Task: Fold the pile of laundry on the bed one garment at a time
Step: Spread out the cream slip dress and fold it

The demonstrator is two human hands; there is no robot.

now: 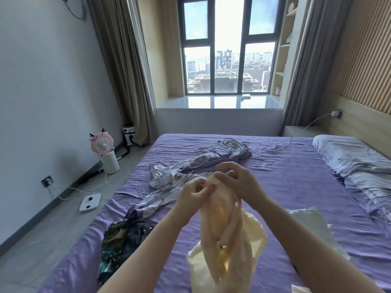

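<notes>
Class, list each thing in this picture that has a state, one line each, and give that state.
Cream garment: held up above the bed, hanging bunched, unfolded.
Left hand: fingers shut on the garment's top.
Right hand: fingers shut on the garment's top.
Dark patterned garment: crumpled on the bed, unfolded.
Floral sheet: rumpled on the bed.
Curtains: drawn open.

Daylight poured in through the tall dark-framed window [229, 47], whose upper panes were blown out nearly white. The glossy pale window sill [218, 101] threw back strong glare. The room was bright, with soft shadows along the white left wall [42, 81]. The wide lens bowed the beige curtains [118, 66] and the wall lines outward near the edges. The whole picture looked slightly soft, most of all the cream garment [224, 240] close to the camera.
</notes>
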